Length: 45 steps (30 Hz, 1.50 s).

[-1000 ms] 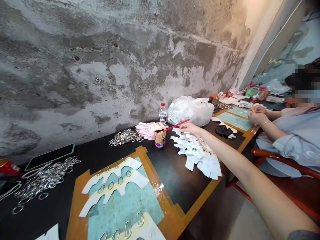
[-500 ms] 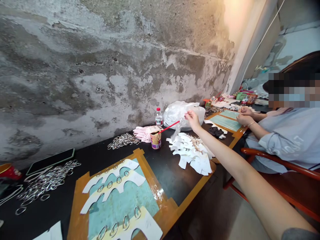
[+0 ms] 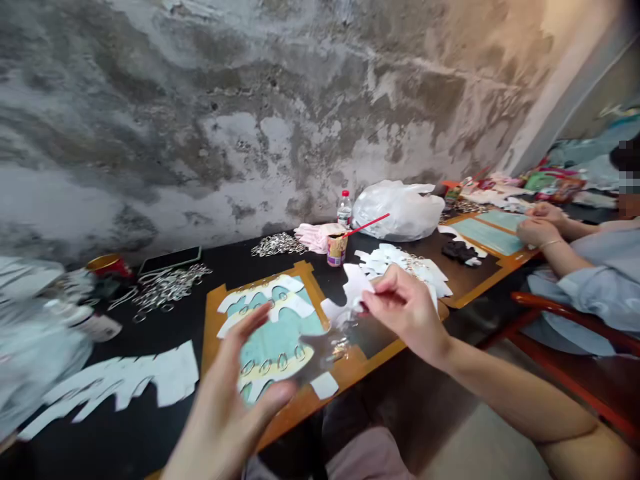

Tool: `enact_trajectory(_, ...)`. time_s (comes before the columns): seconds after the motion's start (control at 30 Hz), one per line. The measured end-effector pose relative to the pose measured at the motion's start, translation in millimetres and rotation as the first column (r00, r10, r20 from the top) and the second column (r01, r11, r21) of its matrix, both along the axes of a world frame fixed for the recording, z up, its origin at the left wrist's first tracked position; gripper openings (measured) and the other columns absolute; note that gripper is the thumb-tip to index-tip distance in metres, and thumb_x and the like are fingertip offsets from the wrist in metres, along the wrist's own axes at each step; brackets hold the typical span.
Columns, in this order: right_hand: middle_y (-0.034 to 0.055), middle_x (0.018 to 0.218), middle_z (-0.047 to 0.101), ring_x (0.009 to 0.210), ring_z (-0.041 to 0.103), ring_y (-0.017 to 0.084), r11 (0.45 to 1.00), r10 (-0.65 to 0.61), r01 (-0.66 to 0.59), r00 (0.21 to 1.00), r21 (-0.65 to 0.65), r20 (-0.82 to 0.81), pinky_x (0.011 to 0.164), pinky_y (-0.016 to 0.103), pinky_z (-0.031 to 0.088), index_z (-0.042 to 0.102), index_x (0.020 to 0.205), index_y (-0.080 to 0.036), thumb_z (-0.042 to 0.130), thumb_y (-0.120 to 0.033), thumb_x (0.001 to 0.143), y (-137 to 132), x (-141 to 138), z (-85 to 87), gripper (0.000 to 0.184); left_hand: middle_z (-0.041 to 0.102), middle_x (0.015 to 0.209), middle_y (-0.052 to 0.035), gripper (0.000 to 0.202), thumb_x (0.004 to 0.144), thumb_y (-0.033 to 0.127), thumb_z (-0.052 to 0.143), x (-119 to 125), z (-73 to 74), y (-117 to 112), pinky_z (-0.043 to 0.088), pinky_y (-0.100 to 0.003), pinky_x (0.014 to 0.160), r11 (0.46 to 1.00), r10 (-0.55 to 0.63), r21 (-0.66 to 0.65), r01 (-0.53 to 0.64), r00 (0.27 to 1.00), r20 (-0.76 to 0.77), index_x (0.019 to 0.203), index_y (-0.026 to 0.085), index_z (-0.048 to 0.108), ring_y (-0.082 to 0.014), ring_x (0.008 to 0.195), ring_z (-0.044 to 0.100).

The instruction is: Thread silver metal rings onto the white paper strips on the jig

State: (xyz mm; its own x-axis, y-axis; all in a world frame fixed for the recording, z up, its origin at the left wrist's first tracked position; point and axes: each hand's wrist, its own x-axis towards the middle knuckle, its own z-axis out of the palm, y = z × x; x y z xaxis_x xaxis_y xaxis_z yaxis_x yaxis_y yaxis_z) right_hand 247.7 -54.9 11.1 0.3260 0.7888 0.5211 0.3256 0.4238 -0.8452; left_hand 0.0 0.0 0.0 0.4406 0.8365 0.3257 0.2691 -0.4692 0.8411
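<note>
My right hand pinches a white scalloped cut-out piece between thumb and fingertips, raised above the right edge of the work board; its lower part is blurred by motion. My left hand is held in front of the board with thumb and fingers spread, nothing in it. On the board's teal surface, bordered by brown tape, lie several white scalloped pieces with yellowish strips and metal rings along them. A small white piece rests at the board's near edge.
Behind the board stand a cup with a red stick, a bottle and a white plastic bag. Loose metal rings lie left, beside a phone. More white pieces lie front left. A co-worker's hands are at right.
My right hand has come back from beside the plastic bag toward the board with the white piece. My left hand has entered view. The camera view has shifted, showing more of the table's left side.
</note>
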Motion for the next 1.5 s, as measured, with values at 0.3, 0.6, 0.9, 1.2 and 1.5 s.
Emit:
enact_trajectory(0.3,-0.0031,0.085,0.061,0.075,0.062,0.01,0.935,0.309,-0.352,0.87,-0.046,-0.383,0.07,0.022,0.052,0.044,0.105,-0.027,0.063,-0.026,0.087,8.4,-57.6,-33.9,0.026,0.056,0.059,0.0033,0.035,0.074,0.05,0.069,39.1,-18.2,4.0,0.044,-0.021,0.049,0.852,-0.096,-0.507,0.131,0.991,0.094,0.072,0.017,0.058,-0.0115,0.054,0.051)
enact_trajectory(0.6,-0.0005,0.081,0.065,0.071,0.059,0.012,0.715,0.456,-0.535,0.845,-0.451,-0.279,0.067,0.024,0.047,0.066,0.096,-0.018,0.076,-0.03,0.075,24.8,-36.6,-36.3,0.026,0.068,0.071,0.0007,0.022,0.079,0.039,0.065,26.6,-16.1,6.9,0.045,-0.022,0.061,0.91,-0.233,-0.361,0.206,0.972,-0.032,0.076,0.019,0.071,-0.0148,0.066,0.058)
enact_trajectory(0.9,0.0004,0.075,0.061,0.07,0.053,0.012,0.729,0.441,-0.52,0.854,-0.446,-0.276,0.064,0.023,0.041,0.066,0.082,-0.014,0.066,-0.037,0.084,23.5,-39.5,-43.0,0.023,0.068,0.066,-0.0003,0.025,0.082,0.042,0.064,28.9,-20.7,7.8,0.044,-0.022,0.061,0.932,-0.163,-0.332,0.147,0.986,-0.021,0.074,0.019,0.071,-0.0144,0.064,0.06)
enact_trajectory(1.2,0.0002,0.063,0.057,0.055,0.051,0.007,0.584,0.323,-0.787,0.447,-0.196,-0.834,0.057,0.02,0.042,0.066,0.072,-0.011,0.073,-0.035,0.079,20.8,-56.8,-52.7,0.026,0.066,0.069,0.0012,0.02,0.084,0.036,0.064,22.8,-27.0,8.7,0.043,-0.02,0.062,0.764,-0.275,-0.512,0.393,0.916,0.293,0.076,0.019,0.059,-0.0105,0.063,0.055)
enact_trajectory(1.5,0.001,0.073,0.062,0.067,0.056,0.011,0.59,0.506,-0.691,0.719,-0.417,-0.476,0.066,0.024,0.045,0.066,0.087,-0.012,0.072,-0.04,0.078,37.4,-43.7,-49.5,0.029,0.052,0.06,0.0048,0.02,0.082,0.033,0.057,21.1,-24.6,10.2,0.035,-0.021,0.059,0.912,-0.156,-0.388,0.131,0.987,-0.033,0.068,0.018,0.054,-0.011,0.059,0.044)
